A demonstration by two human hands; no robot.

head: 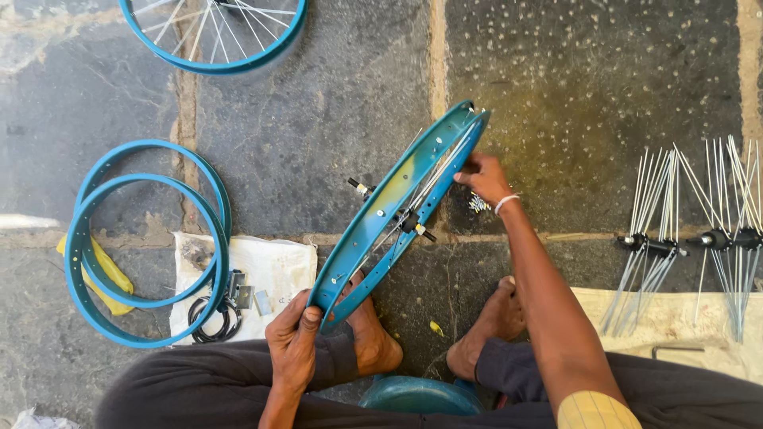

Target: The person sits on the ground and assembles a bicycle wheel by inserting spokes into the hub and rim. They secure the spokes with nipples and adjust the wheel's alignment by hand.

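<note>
We hold a teal wheel rim (397, 214) on edge over the stone floor (318, 119), tilted so it runs from near our lap up toward the middle of the floor. Our left hand (292, 345) is clamped on its lower end, fingers wrapped over the edge. Our right hand (483, 178) is at the upper end, fingers pinched together on thin spokes (441, 171) just inside the rim; what exactly they pinch we cannot tell. A hub (401, 221) hangs within on those spokes.

The rim looks stiff and light, easy to steady by its edge as we do now; painted metal may be a little slick. The spokes seem thin and springy, best taken near their ends.

Two bare rims (147, 246) lie toward the left edge of the floor, partly over a white cloth (270, 270). Spoked hubs (683, 238) lie toward the right edge. A laced wheel (214, 32) sits at the far edge.
</note>
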